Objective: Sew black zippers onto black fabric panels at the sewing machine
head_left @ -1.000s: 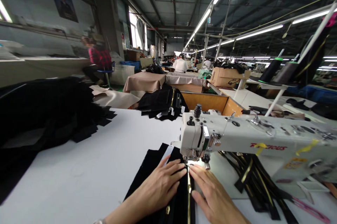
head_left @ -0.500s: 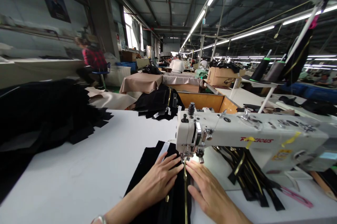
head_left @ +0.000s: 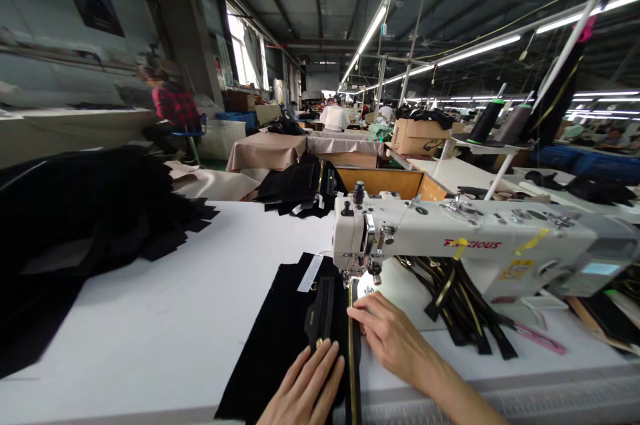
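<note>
My left hand (head_left: 307, 390) lies flat on a black fabric panel (head_left: 267, 328), fingers stretched out near the gold zipper pull of its short pocket zipper (head_left: 326, 302). A white strip (head_left: 311, 274) shows at the panel's top. Along the panel's right edge runs a long black zipper (head_left: 352, 365) with gold teeth, leading up under the presser foot of a white sewing machine (head_left: 400, 220). Thumb and fingers of my right hand (head_left: 393, 335) pinch this long zipper a little below the foot.
More gold-toothed zippers (head_left: 470, 305) and pink-handled scissors (head_left: 540, 338) lie under the machine arm. Stacked black pieces (head_left: 100, 232) cover the table's left side; another black pile (head_left: 300, 185) sits at its far edge. Thread cones (head_left: 486, 122) stand behind. A person in red plaid (head_left: 177, 107) sits back left.
My left hand has slid back toward me, away from the needle, uncovering the pocket zipper. My right hand has drawn back slightly and now pinches the long zipper.
</note>
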A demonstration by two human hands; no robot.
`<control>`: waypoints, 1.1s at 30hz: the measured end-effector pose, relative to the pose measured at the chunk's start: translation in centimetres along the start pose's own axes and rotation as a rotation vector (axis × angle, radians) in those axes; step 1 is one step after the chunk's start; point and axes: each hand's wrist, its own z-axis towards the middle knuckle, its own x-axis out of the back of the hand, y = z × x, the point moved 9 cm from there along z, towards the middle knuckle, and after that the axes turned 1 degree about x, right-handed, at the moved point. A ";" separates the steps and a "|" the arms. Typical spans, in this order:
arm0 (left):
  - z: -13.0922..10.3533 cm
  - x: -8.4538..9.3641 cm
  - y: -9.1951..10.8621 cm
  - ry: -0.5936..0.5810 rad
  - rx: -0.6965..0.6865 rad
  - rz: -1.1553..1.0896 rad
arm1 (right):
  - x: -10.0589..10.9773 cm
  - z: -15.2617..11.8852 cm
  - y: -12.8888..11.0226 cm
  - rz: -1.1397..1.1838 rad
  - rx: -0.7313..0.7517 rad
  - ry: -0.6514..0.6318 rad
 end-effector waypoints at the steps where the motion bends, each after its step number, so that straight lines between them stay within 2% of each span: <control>1: 0.1 0.2 -0.4 0.027 0.020 -0.066 | 0.1 -0.2 -0.4 -0.004 0.018 0.000; 3: 0.2 0.6 -1.8 0.045 0.087 -0.241 | 0.1 -1.0 -1.4 0.000 0.049 -0.005; 6: -0.1 0.8 -4.7 -0.033 0.297 -0.485 | -0.1 -3.2 -3.6 0.022 0.124 0.015; 8: -0.2 1.3 -5.8 -0.062 0.386 -0.551 | -0.1 -4.8 -5.3 -0.017 0.210 0.069; 10: 0.4 2.2 -5.3 -0.038 0.322 -0.529 | -0.2 -6.0 -6.4 -0.094 0.254 0.121; 12: 1.1 2.7 -3.7 -0.021 0.183 -0.456 | -0.3 -6.5 -6.7 -0.151 0.238 0.141; 15: 1.9 2.5 -1.3 -0.003 0.018 -0.309 | -0.3 -6.3 -6.9 -0.183 0.230 0.155; 18: 2.2 2.1 -0.1 0.008 -0.047 -0.185 | 0.3 -6.1 -7.1 -0.195 0.249 0.218; 21: 2.4 1.9 0.3 -0.012 -0.075 -0.130 | 0.3 -6.1 -6.9 -0.198 0.253 0.226; 28: 3.0 2.0 0.7 -0.055 -0.166 -0.027 | -1.0 -6.6 -5.8 -0.170 0.199 0.145; 33: 3.4 2.0 0.1 -0.089 -0.161 -0.090 | -0.4 -5.2 -5.8 -0.118 0.249 0.115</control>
